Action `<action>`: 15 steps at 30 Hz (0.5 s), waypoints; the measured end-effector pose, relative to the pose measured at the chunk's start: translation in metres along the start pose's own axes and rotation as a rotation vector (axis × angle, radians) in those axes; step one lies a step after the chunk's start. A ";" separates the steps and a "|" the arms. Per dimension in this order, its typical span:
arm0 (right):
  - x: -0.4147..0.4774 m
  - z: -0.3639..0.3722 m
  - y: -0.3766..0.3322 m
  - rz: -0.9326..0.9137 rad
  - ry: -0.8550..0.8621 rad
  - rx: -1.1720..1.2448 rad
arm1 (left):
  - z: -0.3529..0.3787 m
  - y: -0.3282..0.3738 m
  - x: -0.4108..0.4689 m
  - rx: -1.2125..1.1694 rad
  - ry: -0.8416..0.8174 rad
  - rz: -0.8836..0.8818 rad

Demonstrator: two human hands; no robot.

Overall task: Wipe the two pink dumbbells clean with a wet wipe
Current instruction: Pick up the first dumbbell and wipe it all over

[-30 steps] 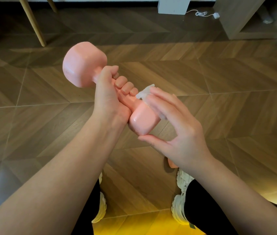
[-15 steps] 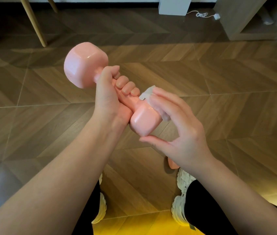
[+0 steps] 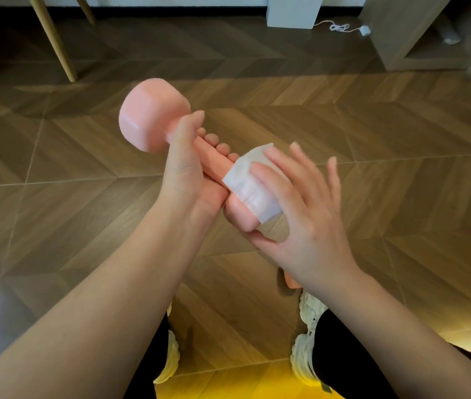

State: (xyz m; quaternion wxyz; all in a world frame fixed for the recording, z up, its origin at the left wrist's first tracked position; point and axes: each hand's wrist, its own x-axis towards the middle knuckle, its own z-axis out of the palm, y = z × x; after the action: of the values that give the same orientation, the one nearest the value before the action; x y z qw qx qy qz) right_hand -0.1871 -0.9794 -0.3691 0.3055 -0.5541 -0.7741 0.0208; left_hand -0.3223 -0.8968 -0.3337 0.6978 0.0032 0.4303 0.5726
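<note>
The left hand (image 3: 185,168) is clenched around the handle of a glossy pink plastic dumbbell (image 3: 153,122), held above the wooden floor (image 3: 401,125), its long axis running from far-left to near-right. The right hand (image 3: 306,214), nearer that end, presses a white wet wipe (image 3: 253,182) over the near head.

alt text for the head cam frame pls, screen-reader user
Seen from above, a left hand grips the handle of a pink dumbbell while the right hand presses a white wet wipe over its near head. Below are wood-pattern floor and white shoes.
</note>
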 end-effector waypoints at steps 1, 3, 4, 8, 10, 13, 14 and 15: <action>-0.001 0.001 0.000 -0.010 0.001 -0.086 | 0.000 0.000 0.001 -0.017 0.025 -0.008; 0.000 0.000 -0.003 -0.057 0.028 -0.184 | 0.000 0.001 0.003 -0.068 0.054 -0.029; 0.001 0.000 -0.004 -0.081 0.052 -0.210 | 0.000 0.002 0.003 -0.087 0.062 -0.036; 0.002 0.001 -0.008 -0.127 0.079 -0.209 | -0.003 0.004 0.005 -0.103 0.070 -0.052; 0.001 0.001 -0.005 -0.150 0.038 -0.113 | -0.004 0.003 0.005 -0.116 0.063 -0.061; 0.001 0.000 -0.002 -0.149 -0.022 -0.016 | -0.003 0.002 0.003 -0.101 0.071 -0.056; 0.001 0.000 -0.002 -0.146 -0.027 -0.013 | -0.002 0.002 0.003 -0.094 0.070 -0.052; 0.001 0.001 -0.002 -0.137 -0.026 -0.005 | -0.002 0.001 0.003 -0.091 0.065 -0.048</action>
State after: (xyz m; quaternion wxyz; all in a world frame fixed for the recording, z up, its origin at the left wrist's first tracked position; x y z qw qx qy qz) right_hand -0.1895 -0.9793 -0.3692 0.2947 -0.5005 -0.8140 0.0053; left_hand -0.3245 -0.8947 -0.3363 0.6965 -0.0574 0.4260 0.5745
